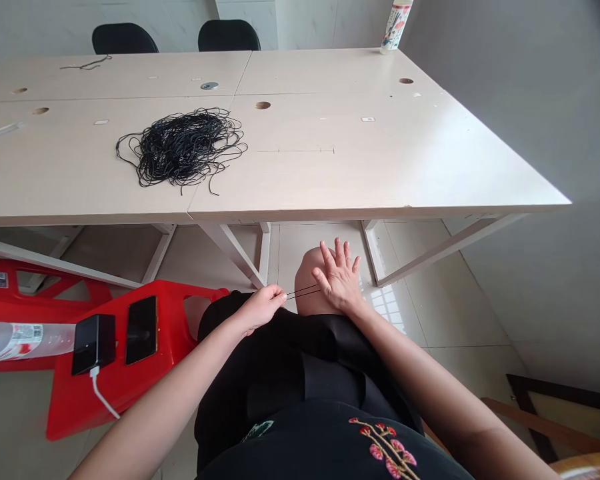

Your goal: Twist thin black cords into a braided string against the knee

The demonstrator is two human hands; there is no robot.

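Observation:
My left hand (264, 308) is closed over my lap, pinching two thin strands of black cord (303, 292) between thumb and fingers. From there the strands run right, stretched straight, and pass beneath my right hand (341, 280). That hand lies flat against my bare knee (307, 267) with its fingers spread; the part of the cord under its palm is hidden. On the table beyond, a loose tangled heap of black cord (180, 147) rests left of centre, a few ends trailing toward the front edge.
A pale wooden table (380, 173) spans the front. To my left, a red stool (170, 320) carries a phone (141, 330) and a black box-like device (97, 340) with a white cable; a plastic bottle (27, 341) lies beside them. A printed bottle (396, 27) stands at the far right corner.

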